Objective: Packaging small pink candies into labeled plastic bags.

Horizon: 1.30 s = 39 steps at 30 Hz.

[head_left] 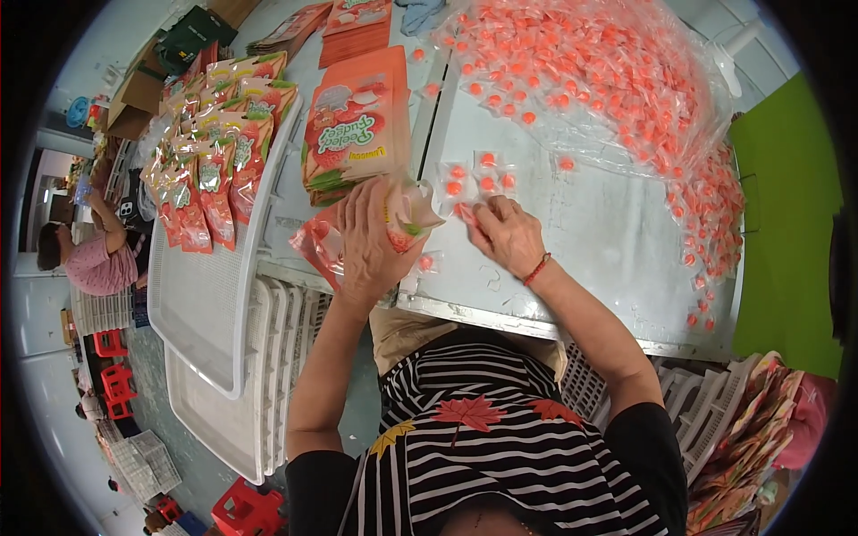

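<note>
My left hand [365,246] is closed around a glossy pink-and-red candy pouch [315,239], which it holds at the table's near edge. Just right of it, my right hand [511,238] has its fingers bent down to the tabletop, pinching a small clear-wrapped orange-red candy [462,211]. Several more wrapped candies [488,183] lie in a small cluster beyond these fingers. One loose candy [425,263] rests between my two hands, close to the edge. Beyond my left hand sits a stack of flat printed pouches [357,125].
A large heap of wrapped candies [572,71] on clear plastic covers the far right of the table [617,241]. Filled pouches [214,161] lie on a white tray [201,281] at left, above stacked trays [214,406]. Red stools [246,509] and a person [105,259] are farther left.
</note>
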Each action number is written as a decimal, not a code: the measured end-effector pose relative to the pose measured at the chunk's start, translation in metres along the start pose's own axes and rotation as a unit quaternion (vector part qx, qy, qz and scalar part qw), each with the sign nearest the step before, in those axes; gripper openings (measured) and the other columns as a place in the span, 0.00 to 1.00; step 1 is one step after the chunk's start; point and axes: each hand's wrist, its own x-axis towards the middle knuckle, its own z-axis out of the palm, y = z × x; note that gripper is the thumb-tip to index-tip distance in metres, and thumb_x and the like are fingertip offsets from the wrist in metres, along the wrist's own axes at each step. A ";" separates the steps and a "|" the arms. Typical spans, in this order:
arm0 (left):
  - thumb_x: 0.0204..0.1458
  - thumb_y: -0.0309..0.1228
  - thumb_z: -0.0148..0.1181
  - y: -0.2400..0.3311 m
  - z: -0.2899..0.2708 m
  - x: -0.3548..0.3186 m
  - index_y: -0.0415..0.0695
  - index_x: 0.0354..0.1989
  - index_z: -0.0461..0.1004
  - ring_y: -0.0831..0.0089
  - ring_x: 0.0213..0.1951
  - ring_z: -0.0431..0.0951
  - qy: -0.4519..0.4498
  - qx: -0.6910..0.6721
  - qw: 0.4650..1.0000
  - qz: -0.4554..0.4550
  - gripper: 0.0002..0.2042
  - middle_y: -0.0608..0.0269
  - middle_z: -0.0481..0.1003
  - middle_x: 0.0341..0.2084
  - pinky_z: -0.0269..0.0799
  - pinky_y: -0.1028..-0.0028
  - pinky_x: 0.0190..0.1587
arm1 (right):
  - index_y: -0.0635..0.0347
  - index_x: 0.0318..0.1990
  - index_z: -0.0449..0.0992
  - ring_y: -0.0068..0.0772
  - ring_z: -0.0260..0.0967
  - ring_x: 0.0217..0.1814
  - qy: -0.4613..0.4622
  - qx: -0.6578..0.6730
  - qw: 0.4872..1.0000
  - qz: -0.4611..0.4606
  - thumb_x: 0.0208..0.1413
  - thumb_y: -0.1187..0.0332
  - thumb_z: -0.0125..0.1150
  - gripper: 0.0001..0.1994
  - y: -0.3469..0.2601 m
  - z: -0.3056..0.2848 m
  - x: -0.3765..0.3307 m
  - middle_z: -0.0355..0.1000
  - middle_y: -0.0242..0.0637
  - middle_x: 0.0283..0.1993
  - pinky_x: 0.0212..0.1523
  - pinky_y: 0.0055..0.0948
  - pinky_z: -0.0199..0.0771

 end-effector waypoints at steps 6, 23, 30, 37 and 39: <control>0.35 0.34 0.69 -0.009 0.008 0.003 0.41 0.59 0.61 0.54 0.56 0.62 -0.050 0.009 0.997 0.054 0.38 0.53 0.64 0.53 0.55 0.56 0.60 | 0.58 0.35 0.75 0.38 0.71 0.24 0.013 0.130 0.989 0.072 0.44 0.71 0.64 0.09 0.009 -0.024 0.012 0.69 0.36 0.29 0.24 0.34 0.74; 0.35 0.36 0.71 0.009 0.030 0.013 0.40 0.57 0.62 0.55 0.54 0.65 -0.086 -0.045 0.988 0.122 0.37 0.52 0.65 0.51 0.58 0.55 0.58 | 0.62 0.34 0.76 0.41 0.74 0.28 -0.158 0.158 0.973 0.061 0.43 0.71 0.60 0.09 0.001 -0.043 0.061 0.75 0.42 0.27 0.29 0.37 0.73; 0.32 0.36 0.73 0.011 0.031 0.009 0.39 0.59 0.58 0.52 0.55 0.64 -0.067 -0.058 0.994 0.072 0.42 0.49 0.65 0.52 0.55 0.54 0.59 | 0.62 0.39 0.73 0.14 0.66 0.27 0.038 0.548 0.756 0.356 0.56 0.73 0.56 0.05 -0.017 -0.046 0.063 0.71 0.28 0.28 0.28 0.18 0.68; 0.32 0.39 0.72 0.024 0.037 0.011 0.41 0.59 0.57 0.52 0.54 0.63 -0.051 -0.089 0.994 0.036 0.43 0.50 0.65 0.51 0.55 0.51 0.57 | 0.62 0.45 0.69 0.16 0.67 0.36 0.201 0.666 0.619 0.365 0.60 0.71 0.55 0.08 -0.038 -0.009 0.074 0.71 0.30 0.36 0.36 0.18 0.69; 0.33 0.38 0.72 0.020 0.038 0.008 0.41 0.59 0.57 0.52 0.54 0.63 -0.036 -0.093 0.995 0.024 0.42 0.50 0.64 0.51 0.54 0.52 0.58 | 0.62 0.47 0.68 0.18 0.69 0.37 0.193 0.640 0.653 0.356 0.60 0.70 0.54 0.10 -0.040 -0.003 0.068 0.71 0.32 0.36 0.38 0.20 0.70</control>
